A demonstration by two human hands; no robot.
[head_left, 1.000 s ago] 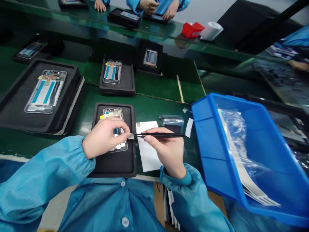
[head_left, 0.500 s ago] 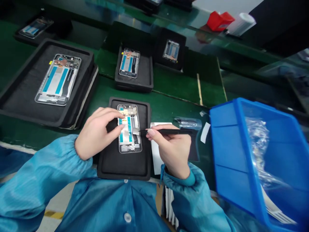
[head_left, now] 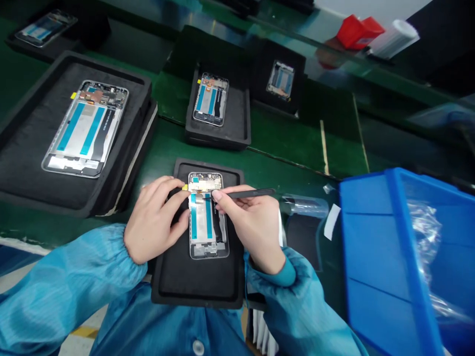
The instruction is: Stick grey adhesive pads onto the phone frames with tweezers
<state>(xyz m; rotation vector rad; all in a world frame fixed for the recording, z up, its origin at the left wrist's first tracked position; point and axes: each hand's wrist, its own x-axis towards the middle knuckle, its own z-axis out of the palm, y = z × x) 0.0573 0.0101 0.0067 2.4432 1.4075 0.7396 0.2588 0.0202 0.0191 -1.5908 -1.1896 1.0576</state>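
Observation:
An opened phone frame (head_left: 200, 235) lies in a black foam tray (head_left: 198, 284), showing two blue strips, a silver middle and a black flex cable. My right hand (head_left: 256, 222) pinches dark tweezers (head_left: 247, 193), whose tips reach the upper middle of the frame. Close to the tips is a small greyish patch (head_left: 200, 199); whether the tweezers grip it I cannot tell. Along the frame's left edge, beside a yellow tab (head_left: 184, 187), rest the fingertips of my left hand (head_left: 158, 217), its thumb apart and bent.
Another phone frame (head_left: 87, 128) lies in a larger foam tray (head_left: 22, 173) at left. More trays with phone frames (head_left: 211, 99) stand farther back. At right are a blue bin (head_left: 378, 247) holding clear plastic, a white strip (head_left: 332, 222) and a dark sheet (head_left: 302, 237).
My right hand has moved the tweezers up the frame, from the flex cable to the upper middle. The silvery piece at their tips no longer hangs there. The whole view has shifted.

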